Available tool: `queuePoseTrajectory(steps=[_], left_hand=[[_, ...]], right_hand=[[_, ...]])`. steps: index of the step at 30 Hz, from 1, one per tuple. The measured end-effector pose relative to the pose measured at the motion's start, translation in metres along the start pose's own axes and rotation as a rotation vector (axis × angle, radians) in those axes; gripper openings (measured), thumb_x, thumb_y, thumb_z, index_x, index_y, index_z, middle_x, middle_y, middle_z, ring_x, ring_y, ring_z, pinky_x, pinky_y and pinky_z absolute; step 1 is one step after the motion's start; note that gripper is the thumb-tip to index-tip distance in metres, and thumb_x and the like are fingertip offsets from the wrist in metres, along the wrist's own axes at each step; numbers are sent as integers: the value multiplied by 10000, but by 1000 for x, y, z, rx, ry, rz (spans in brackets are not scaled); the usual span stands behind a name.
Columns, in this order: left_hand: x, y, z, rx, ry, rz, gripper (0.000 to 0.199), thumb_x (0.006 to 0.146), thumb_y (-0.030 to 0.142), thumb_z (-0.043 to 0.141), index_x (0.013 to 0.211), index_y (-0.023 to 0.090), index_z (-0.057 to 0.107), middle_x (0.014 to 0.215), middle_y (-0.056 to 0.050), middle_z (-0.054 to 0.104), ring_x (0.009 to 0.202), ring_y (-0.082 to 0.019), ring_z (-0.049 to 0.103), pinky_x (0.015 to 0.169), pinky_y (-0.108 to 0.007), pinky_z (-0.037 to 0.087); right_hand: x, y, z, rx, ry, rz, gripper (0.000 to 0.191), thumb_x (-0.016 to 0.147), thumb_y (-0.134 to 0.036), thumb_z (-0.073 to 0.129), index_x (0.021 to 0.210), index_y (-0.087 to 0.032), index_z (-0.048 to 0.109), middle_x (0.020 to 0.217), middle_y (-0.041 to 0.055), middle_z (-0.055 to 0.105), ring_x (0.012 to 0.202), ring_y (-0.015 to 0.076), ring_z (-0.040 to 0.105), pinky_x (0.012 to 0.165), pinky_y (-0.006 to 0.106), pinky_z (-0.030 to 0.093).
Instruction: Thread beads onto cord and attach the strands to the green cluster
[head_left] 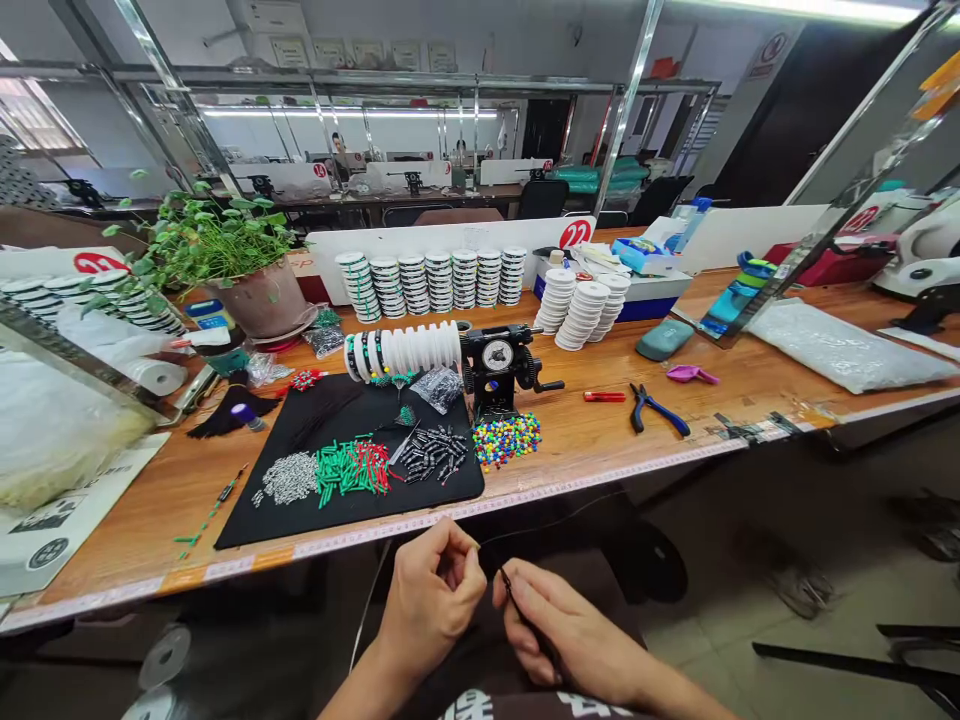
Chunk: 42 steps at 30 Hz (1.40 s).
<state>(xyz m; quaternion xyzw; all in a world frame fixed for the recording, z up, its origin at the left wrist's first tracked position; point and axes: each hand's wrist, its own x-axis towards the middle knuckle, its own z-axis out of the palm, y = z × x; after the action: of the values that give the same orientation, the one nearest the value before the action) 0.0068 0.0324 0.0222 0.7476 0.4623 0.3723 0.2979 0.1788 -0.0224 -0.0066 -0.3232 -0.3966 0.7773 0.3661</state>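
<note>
In front of the bench edge, my left hand (439, 580) is closed in a pinch. A thin pale line (555, 522) leads from its fingertips toward the right. Close beside it, my right hand (559, 625) is wrapped round a slim black pointed tool (517, 600), which looks like tweezers. Most of that tool is hidden by the fingers. Beyond the hands lies a black mat (300, 520) with grey small parts (291, 478), green tubes (339, 468), red tubes (373, 466) and black float-like pieces (435, 455).
A hand-cranked winder (495, 365) carries a row of white spools (420, 348). Coloured beads (506, 440) lie before it. Blue-handled pliers (658, 410) and a red cutter (604, 397) rest to the right. Stacked spools (427, 285) and a potted plant (259, 300) stand behind.
</note>
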Motion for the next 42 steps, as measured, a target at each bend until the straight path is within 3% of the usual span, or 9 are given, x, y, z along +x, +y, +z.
queuePoseTrajectory(steps=[11,15,21,25,30,33,35,38,42], left_hand=[[-8,6,-3,-36,-116,-171,117,786,181,533,670,180,528,526,74,377,471,-83,313,468,-191,275],[-5,4,-2,-20,-85,-166,104,769,164,538,665,178,538,528,74,373,475,-84,319,480,-194,274],[-6,-2,-3,-43,-50,-191,134,835,191,543,703,180,561,567,50,450,488,-95,392,475,-195,312],[-11,-6,4,-37,-47,-156,162,895,185,530,751,179,606,607,18,550,522,-114,471,500,-210,364],[-11,4,17,63,115,154,123,853,113,635,855,203,718,956,-83,660,893,-210,616,797,-313,503],[-7,11,19,106,182,271,153,844,114,674,910,228,751,1049,-101,624,979,-238,578,861,-364,498],[-6,13,15,49,192,239,136,873,139,657,910,228,753,1019,-100,619,974,-235,574,855,-360,501],[-7,12,9,-109,177,82,117,922,222,636,887,212,747,969,-93,618,920,-213,598,796,-317,510],[-8,3,-3,-179,44,-11,134,915,255,646,842,193,739,936,-85,635,821,-178,612,661,-252,487]], right_hand=[[11,4,8,192,-90,77,549,867,-739,604,863,-219,430,565,-123,318,388,35,182,412,183,170],[9,7,-5,-84,75,7,552,914,-778,460,832,-234,406,581,-106,277,423,72,188,415,196,191],[18,-37,-120,-1347,966,-582,538,1060,-556,227,1034,-157,587,864,144,605,738,281,575,641,376,448],[32,-65,-183,-1778,1035,-576,585,1051,-482,227,951,-102,661,865,218,604,805,370,580,716,517,487],[38,-48,-118,-1317,769,-766,441,1033,-485,396,1238,-167,622,1246,207,609,1173,370,561,1016,560,439],[32,-22,-47,-647,323,-474,466,1036,-564,381,1285,-256,627,1258,128,649,1162,302,601,1000,452,492],[29,-7,-18,-391,218,-332,549,1025,-628,344,1225,-231,666,1124,137,687,964,282,656,850,409,548],[32,8,-8,-236,220,-244,509,966,-655,488,1032,-199,707,834,81,657,686,210,586,654,321,512],[38,19,-22,-206,261,-193,437,809,-625,737,807,-192,676,751,24,571,711,184,501,662,267,435]])
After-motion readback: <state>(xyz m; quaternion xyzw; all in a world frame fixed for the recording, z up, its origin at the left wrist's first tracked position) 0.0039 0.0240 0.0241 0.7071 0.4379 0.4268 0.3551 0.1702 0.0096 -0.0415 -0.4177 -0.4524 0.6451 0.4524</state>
